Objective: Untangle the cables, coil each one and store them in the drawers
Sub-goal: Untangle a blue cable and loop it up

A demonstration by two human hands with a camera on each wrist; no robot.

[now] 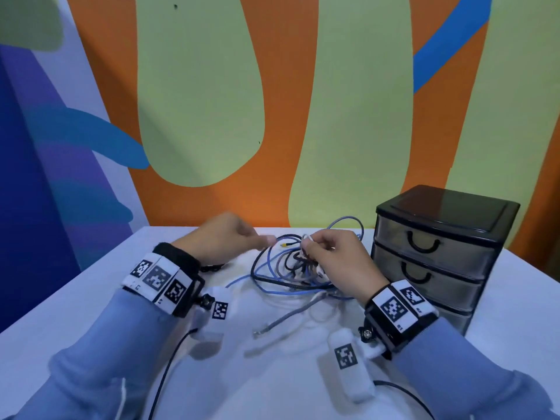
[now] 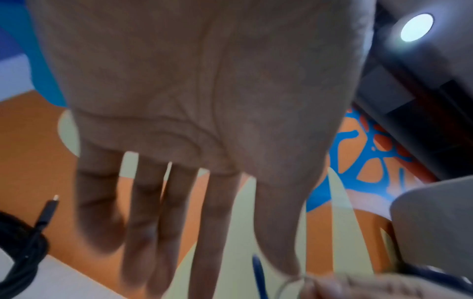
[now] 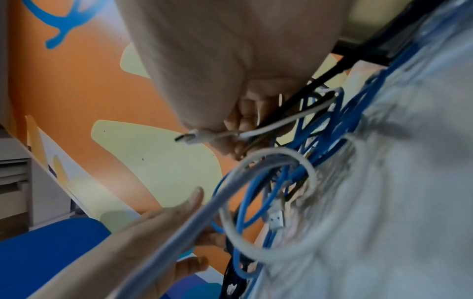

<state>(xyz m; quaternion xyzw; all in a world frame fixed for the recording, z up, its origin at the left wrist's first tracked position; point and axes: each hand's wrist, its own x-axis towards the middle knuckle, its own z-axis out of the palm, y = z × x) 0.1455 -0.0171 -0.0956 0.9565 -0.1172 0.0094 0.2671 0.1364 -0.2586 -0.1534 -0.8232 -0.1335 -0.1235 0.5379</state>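
Wall mural [image 1: 212, 101]: orange, pale green, blue shapes. White table [image 1: 91, 298]. Round ceiling light [image 2: 416, 27], possibly.

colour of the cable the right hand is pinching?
White cable, with a white plug; clearest in the right wrist view.

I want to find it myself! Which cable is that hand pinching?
Start at the black drawer unit on the table's right. Just left of it lies the cable tangle, with the right hand on top. Its fingers pinch the white cable; neighbours are blue or black.
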